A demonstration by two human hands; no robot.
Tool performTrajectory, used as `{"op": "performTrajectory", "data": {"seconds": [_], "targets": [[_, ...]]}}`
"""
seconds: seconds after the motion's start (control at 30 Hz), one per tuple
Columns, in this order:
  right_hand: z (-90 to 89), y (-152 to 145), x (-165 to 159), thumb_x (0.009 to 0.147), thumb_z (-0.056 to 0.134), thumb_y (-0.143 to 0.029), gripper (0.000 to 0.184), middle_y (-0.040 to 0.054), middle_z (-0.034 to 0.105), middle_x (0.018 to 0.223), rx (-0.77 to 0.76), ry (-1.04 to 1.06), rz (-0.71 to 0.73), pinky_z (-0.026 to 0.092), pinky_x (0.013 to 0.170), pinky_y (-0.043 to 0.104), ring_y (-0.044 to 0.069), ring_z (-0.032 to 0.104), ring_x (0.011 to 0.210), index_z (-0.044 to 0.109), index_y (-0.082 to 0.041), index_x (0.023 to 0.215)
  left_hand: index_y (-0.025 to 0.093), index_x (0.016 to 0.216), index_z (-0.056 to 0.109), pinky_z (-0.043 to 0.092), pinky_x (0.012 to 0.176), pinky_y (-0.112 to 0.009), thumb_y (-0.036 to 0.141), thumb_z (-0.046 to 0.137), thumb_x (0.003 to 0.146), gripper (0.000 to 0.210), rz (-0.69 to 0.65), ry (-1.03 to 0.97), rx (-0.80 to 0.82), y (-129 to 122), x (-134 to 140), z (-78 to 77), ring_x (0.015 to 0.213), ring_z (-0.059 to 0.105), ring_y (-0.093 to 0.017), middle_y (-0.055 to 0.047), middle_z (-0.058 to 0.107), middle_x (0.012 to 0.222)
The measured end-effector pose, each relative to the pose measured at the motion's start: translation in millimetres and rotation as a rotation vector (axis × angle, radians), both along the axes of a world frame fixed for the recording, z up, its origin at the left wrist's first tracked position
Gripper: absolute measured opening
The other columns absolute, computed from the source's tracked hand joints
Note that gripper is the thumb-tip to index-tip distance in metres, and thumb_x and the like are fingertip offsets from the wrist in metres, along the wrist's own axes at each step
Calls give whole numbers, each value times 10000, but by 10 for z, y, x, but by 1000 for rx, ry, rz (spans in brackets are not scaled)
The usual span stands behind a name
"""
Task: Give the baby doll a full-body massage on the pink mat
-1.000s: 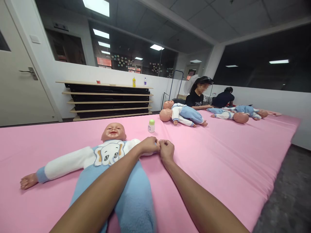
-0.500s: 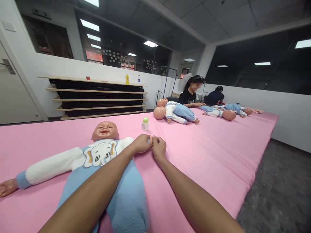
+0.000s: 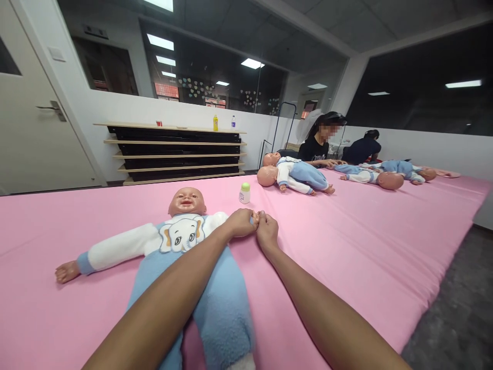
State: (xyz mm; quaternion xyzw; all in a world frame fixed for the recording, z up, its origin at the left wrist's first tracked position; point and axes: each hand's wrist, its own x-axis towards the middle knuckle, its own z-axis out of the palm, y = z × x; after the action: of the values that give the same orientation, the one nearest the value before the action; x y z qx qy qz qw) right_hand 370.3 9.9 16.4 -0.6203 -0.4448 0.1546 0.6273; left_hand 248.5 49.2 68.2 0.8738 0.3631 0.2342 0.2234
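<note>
Turned left since half a second ago, shifting one baby doll rightward in view. Keeps left hand wrapped round its wrist, right hand pinched narrow on its fingers. Shows it lying mostly left of the fingers, with one elephant face on its chest. Just beyond the fingers, shows one green-capped bottle; rightward, four more dolls and two people; farther off, two bottles and one red cup. Too small to read: labels, shirt lettering.

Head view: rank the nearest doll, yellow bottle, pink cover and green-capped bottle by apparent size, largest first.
Pink cover
Nearest doll
Green-capped bottle
Yellow bottle
Yellow bottle is farther; true size unsure.
</note>
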Motion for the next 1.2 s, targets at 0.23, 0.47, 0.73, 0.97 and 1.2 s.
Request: {"op": "performTrajectory", "data": {"seconds": [0.23, 0.47, 0.73, 0.97, 1.2], "targets": [[-5, -11, -4, 890, 429, -575, 484, 25, 620, 632, 4, 23, 19, 351, 560, 256, 155, 513, 604, 575, -181, 650, 170, 738, 614, 380, 626, -257, 332, 567, 756, 170, 8, 2, 6, -30, 1, 39, 667, 585, -176, -84, 688, 772], [-2, 2, 5, 860, 488, -580, 463, 3, 590, 595, -18, 22, 34, 326, 538, 257, 142, 472, 572, 568, -185, 633, 163, 742, 621, 378, 625, -256, 321, 558, 765, 172, 36, 24, 0, -55, 2, 64, 674, 587, -176, -88, 692, 777], [-14, 30, -11, 912, 391, -541, 455, 19, 617, 653, -18, -30, -32, 338, 563, 256, 151, 508, 614, 541, -198, 654, 174, 736, 615, 373, 615, -258, 362, 547, 779, 205, 11, 4, -8, -15, -2, 40, 655, 575, -176, -71, 679, 741], [12, 0, -14, 876, 446, -534, 414, 6, 590, 640, -24, -25, 2, 338, 556, 251, 148, 498, 615, 532, -197, 653, 176, 738, 609, 359, 602, -260, 375, 487, 815, 246, 19, 2, 4, -2, 1, 22, 650, 553, -171, -76, 673, 761], [22, 7, -14, 864, 458, -583, 465, -12, 541, 581, -58, -53, -19, 308, 526, 256, 134, 449, 561, 484, -202, 599, 167, 716, 610, 360, 596, -262, 351, 541, 764, 203, -17, 29, -3, -21, -22, 62, 630, 547, -163, -68, 668, 727]]}}
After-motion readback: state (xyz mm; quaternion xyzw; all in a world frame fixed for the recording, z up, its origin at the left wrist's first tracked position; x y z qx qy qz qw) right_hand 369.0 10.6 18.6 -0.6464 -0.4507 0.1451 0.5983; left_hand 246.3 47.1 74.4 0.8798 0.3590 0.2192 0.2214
